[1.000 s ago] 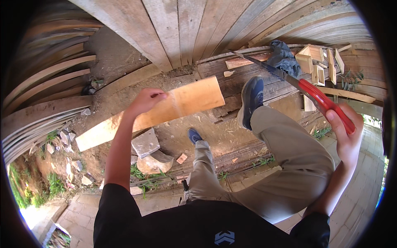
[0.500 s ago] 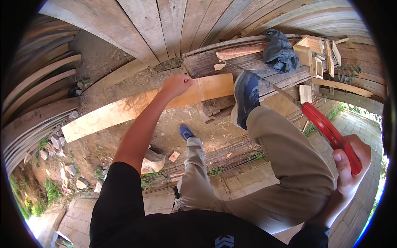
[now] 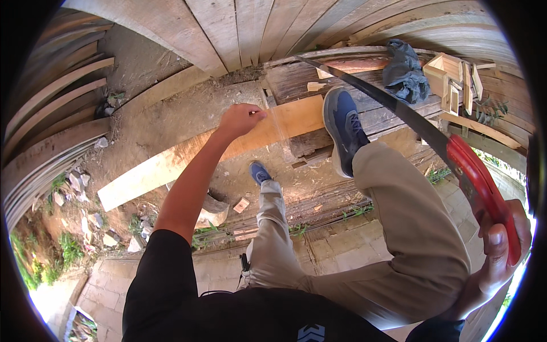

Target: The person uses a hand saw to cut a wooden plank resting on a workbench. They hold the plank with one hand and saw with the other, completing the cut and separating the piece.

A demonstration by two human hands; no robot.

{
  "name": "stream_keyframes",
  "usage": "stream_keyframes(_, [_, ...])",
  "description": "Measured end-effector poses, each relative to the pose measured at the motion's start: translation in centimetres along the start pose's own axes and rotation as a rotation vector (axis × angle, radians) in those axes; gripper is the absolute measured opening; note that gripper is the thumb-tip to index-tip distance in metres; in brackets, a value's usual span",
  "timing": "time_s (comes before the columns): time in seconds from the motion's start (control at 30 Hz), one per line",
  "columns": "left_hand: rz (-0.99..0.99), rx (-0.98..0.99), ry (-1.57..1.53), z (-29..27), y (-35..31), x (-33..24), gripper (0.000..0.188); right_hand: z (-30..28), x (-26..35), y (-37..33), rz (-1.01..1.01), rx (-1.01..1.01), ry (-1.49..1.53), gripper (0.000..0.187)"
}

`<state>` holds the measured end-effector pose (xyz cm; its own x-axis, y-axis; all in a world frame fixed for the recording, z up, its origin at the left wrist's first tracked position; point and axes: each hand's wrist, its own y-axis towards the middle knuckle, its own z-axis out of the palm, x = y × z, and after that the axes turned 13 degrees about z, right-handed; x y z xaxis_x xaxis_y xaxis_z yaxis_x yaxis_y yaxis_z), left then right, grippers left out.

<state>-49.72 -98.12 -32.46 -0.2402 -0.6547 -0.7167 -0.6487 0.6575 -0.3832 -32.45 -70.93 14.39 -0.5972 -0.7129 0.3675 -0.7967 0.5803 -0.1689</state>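
My right hand [image 3: 501,245] grips the red handle of a handsaw [image 3: 399,108], whose long dark blade slants up and leftward, raised off the wood. A long pale plank [image 3: 139,181] lies across the middle, with a faint line crossing it near its right end. Over the plank is my left hand [image 3: 239,119], fingers curled closed; what they hold, if anything, is too small to name, and I cannot tell whether the hand touches the wood. My right foot, in a blue shoe [image 3: 343,128], is planted at the plank's right end.
Old dark boards [image 3: 387,119] lie under the plank's right end. On them are a dark plastic bag [image 3: 405,71] and a small wooden box frame [image 3: 445,74]. A board wall [image 3: 256,28] rises behind. Broken stones [image 3: 111,238] lie at left, and a wood block [image 3: 241,205] near my left foot.
The saw has turned, so its blade shows broader, and the right hand has shifted slightly right and down. The left hand stays over the plank, fingers still curled. The whole view has shifted slightly.
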Motion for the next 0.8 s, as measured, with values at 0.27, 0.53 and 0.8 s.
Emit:
stream_keyframes(0.27, [-0.035,-0.015,0.04,-0.9,-1.5,-1.8,0.036,0.1,1.4,0.9,-0.061,0.048,-0.05,0.056])
stream_keyframes(0.53, [-0.038,-0.015,0.026,-0.4,-1.2,-0.5,0.034,0.8,3.8,-0.5,-0.11,0.063,-0.15,0.053])
stream_keyframes(0.8, [-0.001,-0.011,0.071,-1.2,-1.1,-1.1,0.033,-0.1,2.5,-2.1,0.031,0.139,-0.187,0.064])
